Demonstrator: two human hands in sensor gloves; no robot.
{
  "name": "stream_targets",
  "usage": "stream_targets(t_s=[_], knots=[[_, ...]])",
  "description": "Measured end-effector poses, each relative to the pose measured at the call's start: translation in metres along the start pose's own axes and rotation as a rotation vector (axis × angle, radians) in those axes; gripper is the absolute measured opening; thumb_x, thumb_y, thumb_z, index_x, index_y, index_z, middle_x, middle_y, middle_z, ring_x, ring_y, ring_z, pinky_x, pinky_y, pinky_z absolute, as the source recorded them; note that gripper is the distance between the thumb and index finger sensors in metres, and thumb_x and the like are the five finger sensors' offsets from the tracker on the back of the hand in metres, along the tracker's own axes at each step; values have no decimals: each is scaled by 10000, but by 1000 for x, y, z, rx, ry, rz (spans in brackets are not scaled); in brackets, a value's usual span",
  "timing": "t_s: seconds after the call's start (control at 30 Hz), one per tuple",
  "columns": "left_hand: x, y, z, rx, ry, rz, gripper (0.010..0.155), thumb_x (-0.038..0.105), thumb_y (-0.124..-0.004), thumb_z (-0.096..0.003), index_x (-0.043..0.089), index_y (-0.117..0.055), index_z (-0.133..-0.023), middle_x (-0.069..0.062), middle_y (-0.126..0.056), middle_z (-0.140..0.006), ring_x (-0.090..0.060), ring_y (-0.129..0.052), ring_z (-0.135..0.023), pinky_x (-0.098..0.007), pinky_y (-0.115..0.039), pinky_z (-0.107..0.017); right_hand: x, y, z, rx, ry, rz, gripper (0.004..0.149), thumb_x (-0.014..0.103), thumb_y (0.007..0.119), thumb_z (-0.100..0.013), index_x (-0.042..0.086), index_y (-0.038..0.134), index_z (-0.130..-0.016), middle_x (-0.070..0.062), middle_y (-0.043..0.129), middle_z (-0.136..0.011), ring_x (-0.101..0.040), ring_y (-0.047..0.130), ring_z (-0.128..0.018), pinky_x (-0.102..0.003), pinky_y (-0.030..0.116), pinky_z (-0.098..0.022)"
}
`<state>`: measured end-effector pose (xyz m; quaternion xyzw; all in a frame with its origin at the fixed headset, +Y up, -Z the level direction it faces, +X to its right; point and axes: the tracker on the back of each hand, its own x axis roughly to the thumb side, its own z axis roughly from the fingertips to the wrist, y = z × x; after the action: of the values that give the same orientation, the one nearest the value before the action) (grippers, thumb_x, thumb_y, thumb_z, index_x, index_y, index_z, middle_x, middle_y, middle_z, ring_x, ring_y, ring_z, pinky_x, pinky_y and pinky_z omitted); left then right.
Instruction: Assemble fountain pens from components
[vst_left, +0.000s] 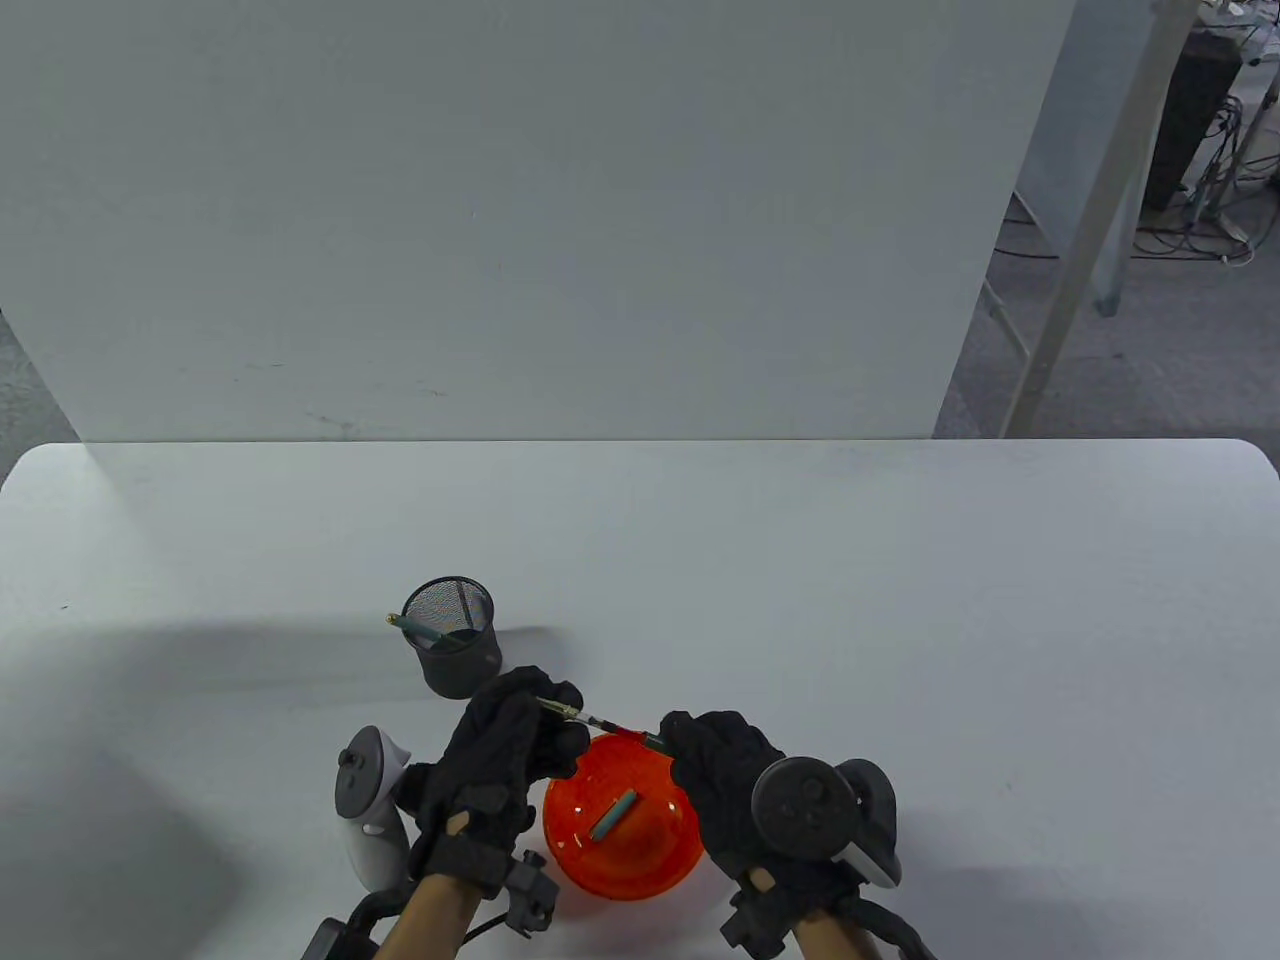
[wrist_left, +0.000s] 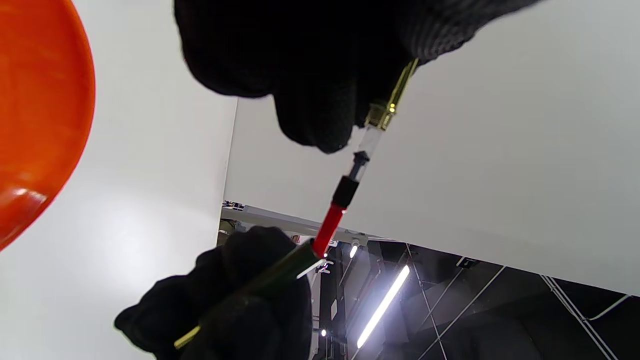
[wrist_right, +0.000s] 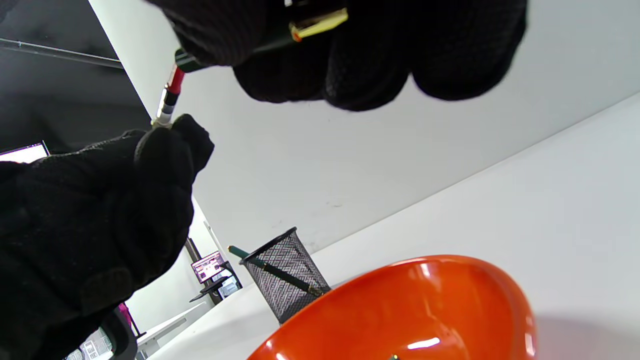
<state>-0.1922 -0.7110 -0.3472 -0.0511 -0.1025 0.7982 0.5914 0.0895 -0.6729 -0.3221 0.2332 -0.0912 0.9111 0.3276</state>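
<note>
Nib (wrist_left: 400, 85) hidden inside left fingers (wrist_left: 310, 115)

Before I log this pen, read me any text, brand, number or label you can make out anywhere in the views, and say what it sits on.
No readable text in any view.
Pen section and converter in the left hand: no markings visible.
Green barrel in the right hand: no print visible.
Orange bowl, mesh pen cup: unlabelled.
Background monitor, right wrist view: content too small and blurred to read.
</note>
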Motion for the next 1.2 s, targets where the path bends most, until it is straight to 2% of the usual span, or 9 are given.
stream_targets(t_s=[0.3,0.43,0.57,0.73,1.0,1.1,1.2], knots=[[5,-6,1,8,-36,-190,395,407,-697,-594,335,-676,-982,-29,-867,-954,-157,-1022,-705,-399,-857,-537,5,1,4,-94,-28,97,481,352,669,-570,145,701,-1003,-121,749,-900,-291,831,-675,-545,750,-559],[5,-8,0,-8,-28,-181,397,396,-722,-589,306,-690,-974,-47,-882,-935,-167,-1032,-693,-409,-860,-526,5,0,4,-127,-31,64,484,361,703,-563,146,713,-997,-114,768,-894,-281,845,-669,-545,756,-558],[5,-13,-1,-39,-41,-282,401,402,-733,-585,300,-695,-971,-42,-894,-923,-158,-1041,-685,-401,-871,-520,7,4,4,-139,-51,64,488,365,726,-557,148,719,-994,-108,782,-891,-272,858,-665,-544,762,-557],[1,-17,0,-54,-32,-271,418,409,-722,-591,306,-670,-993,-36,-881,-936,-154,-1037,-692,-397,-867,-529,5,3,5,-182,-36,21,494,371,741,-552,150,717,-993,-98,796,-884,-262,879,-662,-542,771,-554],[0,-20,0,-71,-6,-268,433,409,-723,-591,306,-648,-1005,-33,-875,-938,-153,-1035,-690,-397,-867,-527,8,3,5,-189,-67,11,477,366,754,-549,161,737,-979,-97,810,-874,-261,887,-654,-536,778,-550],[-1,-20,0,-68,-2,-265,435,410,-726,-590,307,-647,-1006,-33,-877,-935,-154,-1037,-686,-397,-867,-525,8,2,6,-193,-69,48,467,374,730,-556,166,750,-974,-94,823,-864,-254,897,-642,-529,788,-541],[-1,-22,0,-82,5,-235,437,410,-720,-590,312,-639,-1008,-32,-874,-938,-152,-1034,-690,-396,-867,-527,5,2,6,-199,-52,-19,467,390,690,-568,162,761,-970,-85,847,-835,-238,913,-614,-523,797,-530]])
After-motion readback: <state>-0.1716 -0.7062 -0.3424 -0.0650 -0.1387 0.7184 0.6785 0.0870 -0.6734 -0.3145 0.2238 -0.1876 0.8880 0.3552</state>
